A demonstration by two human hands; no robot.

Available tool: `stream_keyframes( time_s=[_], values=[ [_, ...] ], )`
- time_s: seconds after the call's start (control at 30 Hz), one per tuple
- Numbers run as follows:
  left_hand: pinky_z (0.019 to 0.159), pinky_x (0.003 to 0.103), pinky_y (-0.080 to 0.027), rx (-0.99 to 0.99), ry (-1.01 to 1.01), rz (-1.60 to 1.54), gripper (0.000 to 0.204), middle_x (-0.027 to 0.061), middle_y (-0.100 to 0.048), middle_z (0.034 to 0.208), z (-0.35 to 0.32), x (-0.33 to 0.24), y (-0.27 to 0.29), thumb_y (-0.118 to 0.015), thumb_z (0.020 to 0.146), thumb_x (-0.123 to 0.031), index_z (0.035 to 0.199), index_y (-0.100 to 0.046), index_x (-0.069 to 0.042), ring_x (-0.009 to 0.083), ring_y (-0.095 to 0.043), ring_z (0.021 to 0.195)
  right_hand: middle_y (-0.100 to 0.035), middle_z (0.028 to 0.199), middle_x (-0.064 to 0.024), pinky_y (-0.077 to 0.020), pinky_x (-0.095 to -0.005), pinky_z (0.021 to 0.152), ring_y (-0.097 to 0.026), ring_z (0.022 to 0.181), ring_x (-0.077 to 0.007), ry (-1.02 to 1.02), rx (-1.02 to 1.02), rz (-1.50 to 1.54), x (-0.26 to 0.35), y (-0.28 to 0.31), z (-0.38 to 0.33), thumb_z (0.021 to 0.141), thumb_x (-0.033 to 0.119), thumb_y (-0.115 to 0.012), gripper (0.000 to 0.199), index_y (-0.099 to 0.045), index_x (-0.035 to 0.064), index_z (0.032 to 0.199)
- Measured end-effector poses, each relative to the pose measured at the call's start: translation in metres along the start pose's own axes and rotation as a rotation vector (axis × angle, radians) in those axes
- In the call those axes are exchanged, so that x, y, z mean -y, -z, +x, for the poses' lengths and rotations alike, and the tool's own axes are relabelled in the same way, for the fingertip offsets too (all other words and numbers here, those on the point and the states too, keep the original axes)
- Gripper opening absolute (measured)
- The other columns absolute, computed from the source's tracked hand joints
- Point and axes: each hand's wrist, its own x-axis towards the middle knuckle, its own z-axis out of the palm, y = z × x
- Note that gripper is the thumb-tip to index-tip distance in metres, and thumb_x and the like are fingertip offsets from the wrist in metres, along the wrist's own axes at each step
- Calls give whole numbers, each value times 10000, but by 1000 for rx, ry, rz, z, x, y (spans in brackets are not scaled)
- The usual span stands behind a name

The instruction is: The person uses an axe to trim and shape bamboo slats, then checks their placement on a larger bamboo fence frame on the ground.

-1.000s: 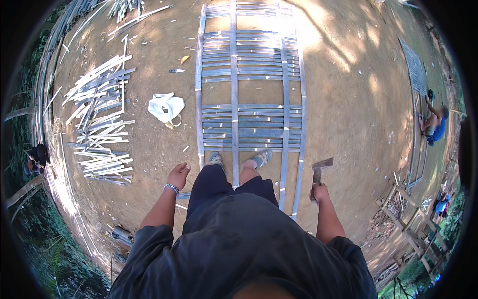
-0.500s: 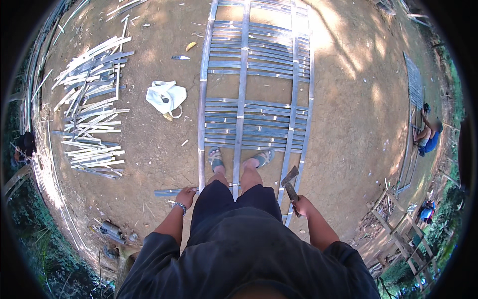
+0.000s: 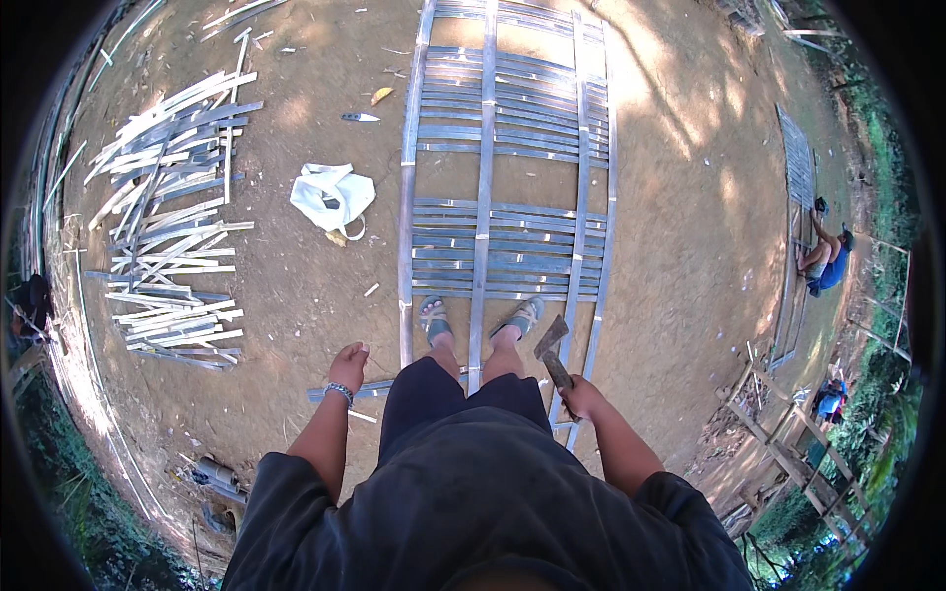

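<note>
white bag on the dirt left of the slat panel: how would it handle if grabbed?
The white bag lies crumpled and slack with folds, so it is probably floppy and would sag when lifted. It looks thin, so likely light. Its loop handle lies loose on the ground; a push would likely bunch it, not slide it.

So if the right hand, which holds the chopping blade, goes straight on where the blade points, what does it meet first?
Most likely the bamboo lattice panel on the ground: the blade in the right hand points forward over its slats, near the person's right sandal. Depth is unclear from above.
</note>
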Motion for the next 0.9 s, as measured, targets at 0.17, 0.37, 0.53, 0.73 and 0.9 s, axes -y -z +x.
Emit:
stream_keyframes(
  time_s=[0.17, 0.37, 0.53, 0.73, 0.9],
  values=[
    [646, 274, -485, 23, 60, -33, 496, 50, -702, 1033, -11, 16, 1, -647, 956, -425, 1256, -631, -31, 134, -652, 843, -619, 743, -84, -498, -374, 531, -609, 581, -191, 0, -52, -80, 3, 2, -7, 959, 190, -602, 264, -563, 9, 1147],
    [828, 353, -513, 38, 33, 169, 458, 142, -726, 950, -24, 46, 18, -610, 947, -415, 1109, -677, 8, 250, -690, 883, -625, 720, -97, -518, -375, 519, -644, 572, -212, -24, -125, -76, 20, 15, -34, 956, 200, -589, 266, -553, -13, 1112],
    [719, 382, -477, 13, -47, 195, 394, 115, -641, 727, -21, 50, 26, -574, 952, -407, 802, -627, -47, 254, -649, 763, -660, 754, -132, -554, -393, 541, -678, 587, -244, -16, -136, -45, 9, 18, -34, 947, 185, -589, 276, -537, -23, 1119],
    [844, 342, -511, 58, -84, 188, 455, 141, -726, 1000, -11, 19, 18, -602, 962, -400, 1136, -674, 14, 237, -682, 889, -655, 760, -123, -541, -393, 542, -673, 592, -235, -16, -116, -64, -7, 7, -40, 948, 199, -591, 285, -542, -25, 1117],
    [831, 324, -503, 102, -100, 143, 497, 111, -718, 1032, -5, 6, 2, -603, 965, -382, 1234, -632, 35, 185, -666, 860, -627, 741, -95, -516, -385, 528, -635, 576, -207, -35, -91, -44, -6, -5, -63, 951, 205, -588, 239, -564, -6, 1059]
  ],
)
